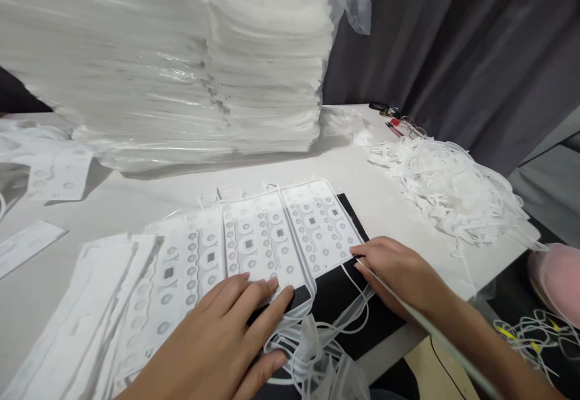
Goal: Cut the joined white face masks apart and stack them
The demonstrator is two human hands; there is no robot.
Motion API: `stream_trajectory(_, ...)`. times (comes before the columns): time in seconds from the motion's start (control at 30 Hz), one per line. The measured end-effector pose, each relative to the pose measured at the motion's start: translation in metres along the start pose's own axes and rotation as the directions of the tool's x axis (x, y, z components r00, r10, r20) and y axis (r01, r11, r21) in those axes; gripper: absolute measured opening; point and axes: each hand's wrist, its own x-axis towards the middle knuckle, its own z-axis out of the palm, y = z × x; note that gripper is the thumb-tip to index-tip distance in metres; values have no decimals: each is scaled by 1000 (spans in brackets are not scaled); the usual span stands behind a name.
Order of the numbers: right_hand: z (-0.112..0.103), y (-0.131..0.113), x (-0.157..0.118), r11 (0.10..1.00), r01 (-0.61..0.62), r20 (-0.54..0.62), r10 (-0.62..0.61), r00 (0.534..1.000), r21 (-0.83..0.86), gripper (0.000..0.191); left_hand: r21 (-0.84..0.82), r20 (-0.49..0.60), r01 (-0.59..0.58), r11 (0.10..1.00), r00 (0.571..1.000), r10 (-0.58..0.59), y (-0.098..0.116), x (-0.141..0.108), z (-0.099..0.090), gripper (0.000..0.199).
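Left hand [235, 327]: while its fingers lie apart, it touches white, grey-dotted rectangular sheets [260, 237].
Right hand [399, 267]: fingers pinch a thin white cord [426, 323] at the sheets' corner.
Sheets: partly over a flat black board [328, 297].

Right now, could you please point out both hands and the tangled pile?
Left hand [229, 324]: head view, back of hand.
Right hand [401, 267]: head view, back of hand.
Tangled pile [460, 188]: head view, central strands.
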Motion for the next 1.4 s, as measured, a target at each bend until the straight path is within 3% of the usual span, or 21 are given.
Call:
stream_trajectory(0.17, 24, -4, -11, 973, -130, -250, 79, 965, -193, 21, 18, 19, -25, 1000, 1000, 25, -2, 3, 1, 44)
stream_trajectory(0.27, 24, -7, -12, 940, -292, -428, 194, 883, -175, 19, 13, 42, -89, 996, 995, 89, -7, 4, 0, 46)
stream_trajectory(0.33, 20, -9, -12, 924, -365, -478, 271, 835, -115, 15, -14, 56, -89, 996, 994, 90, -8, 3, -3, 50)
stream_trajectory(0.43, 16, -12, -13, 933, -358, -470, 307, 828, -21, 13, -78, 94, -52, 996, 994, 59, -7, -1, -16, 54)
stream_trajectory(0.53, 15, -14, -14, 950, -307, -463, 299, 834, 60, 13, -163, 102, -2, 987, 995, 19, -4, 3, -32, 40)
stream_trajectory(0.67, 13, -14, -13, 954, -270, -425, 299, 854, 129, 14, -259, 130, 28, 965, 991, 7, -2, 33, -44, 26)
stream_trajectory(0.8, 8, -8, -14, 959, -248, -354, 282, 892, 138, 17, -179, 30, -68, 981, 997, 74, -2, 70, -34, 26)
stream_trajectory(0.9, 7, -3, -15, 975, -174, -301, 209, 930, 140, 16, -191, 49, -53, 980, 997, 64, -4, 87, -19, 21)
stream_trajectory(1.03, 7, 2, -16, 984, -87, -289, 129, 949, 156, 10, -254, 92, -46, 966, 993, 71, -6, 97, -6, 17)
stream_trajectory(1.23, 5, 1, -18, 977, -110, -232, 152, 961, 184, 9, -272, 94, -113, 956, 985, 143, -6, 103, -2, 19)
stream_trajectory(1.4, 3, -1, -17, 974, -104, -253, 154, 955, 203, 11, -324, 95, -153, 934, 977, 193, -7, 109, -2, 20)
